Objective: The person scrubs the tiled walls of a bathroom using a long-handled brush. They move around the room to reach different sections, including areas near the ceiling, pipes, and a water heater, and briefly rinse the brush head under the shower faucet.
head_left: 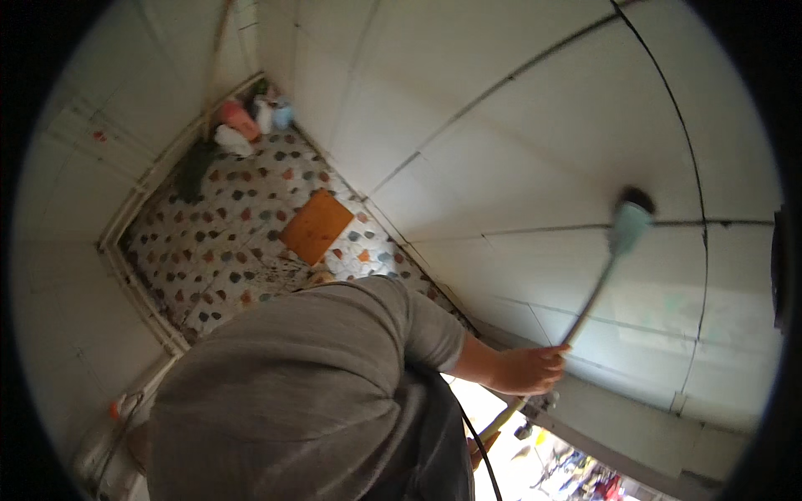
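Pale-green brush (632, 224) up at the white wall (510, 142), left hand (532, 371) wrapped round its handle (591, 301) (right hand (482, 452) mostly hidden, can't tell); likely brushing step, next stroke calls for steady wall pressure.

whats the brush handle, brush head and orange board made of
Brush handle: perhaps matte wood or bamboo, given its yellowish tone. Brush head: probably dull plastic, being evenly pale green. Orange board: possibly satin-finished wood, flat and warm-toned; grain unclear.

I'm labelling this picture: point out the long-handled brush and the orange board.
Long-handled brush (589, 304), head view, on its handle.
Orange board (317, 226), head view, middle of its flat face.
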Demonstrator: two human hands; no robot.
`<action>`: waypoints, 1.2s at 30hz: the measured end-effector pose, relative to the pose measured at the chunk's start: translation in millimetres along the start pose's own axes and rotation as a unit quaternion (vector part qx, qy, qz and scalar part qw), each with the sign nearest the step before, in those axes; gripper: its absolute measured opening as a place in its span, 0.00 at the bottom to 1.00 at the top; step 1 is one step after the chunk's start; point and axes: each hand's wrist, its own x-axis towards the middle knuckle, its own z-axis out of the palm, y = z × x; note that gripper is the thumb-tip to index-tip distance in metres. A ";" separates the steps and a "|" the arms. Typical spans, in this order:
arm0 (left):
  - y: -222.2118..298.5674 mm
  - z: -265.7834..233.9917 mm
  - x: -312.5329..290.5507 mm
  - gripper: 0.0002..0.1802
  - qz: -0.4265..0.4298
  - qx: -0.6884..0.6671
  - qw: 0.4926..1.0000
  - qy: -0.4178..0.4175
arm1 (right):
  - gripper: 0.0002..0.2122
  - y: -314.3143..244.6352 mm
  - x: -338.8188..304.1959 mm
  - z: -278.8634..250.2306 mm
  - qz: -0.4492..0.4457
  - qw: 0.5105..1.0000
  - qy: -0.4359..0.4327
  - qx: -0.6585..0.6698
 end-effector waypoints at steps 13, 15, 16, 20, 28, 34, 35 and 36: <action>-17.0 58.0 -56.8 0.05 -0.092 -0.132 0.983 -0.085 | 0.28 -50.2 15.5 -34.1 -0.066 0.970 -0.050 -0.228; -28.2 68.8 -78.3 0.05 -0.114 -0.129 0.980 -0.096 | 0.29 -49.0 20.4 -14.6 -0.071 0.969 -0.036 -0.235; -36.4 70.1 -88.1 0.05 -0.131 -0.124 0.975 -0.131 | 0.29 -56.6 25.6 -4.4 -0.101 0.959 -0.045 -0.260; -80.1 77.2 -129.9 0.04 -0.221 -0.092 0.950 -0.203 | 0.27 -65.1 58.4 42.9 -0.184 0.928 -0.068 -0.318; -139.8 35.7 -181.3 0.05 -0.395 0.030 0.914 -0.093 | 0.24 -137.4 87.2 101.7 -0.266 0.912 -0.080 -0.300; -115.0 33.5 -127.4 0.07 -0.363 -0.048 0.918 -0.152 | 0.27 -125.9 81.6 52.5 -0.202 0.950 -0.044 -0.235; -107.3 34.5 -116.1 0.07 -0.330 -0.070 0.929 -0.152 | 0.27 -125.2 78.2 37.7 -0.183 0.951 -0.045 -0.244; -99.6 40.6 -106.9 0.06 -0.322 -0.101 0.932 -0.131 | 0.26 -121.9 75.1 26.9 -0.174 0.947 -0.030 -0.269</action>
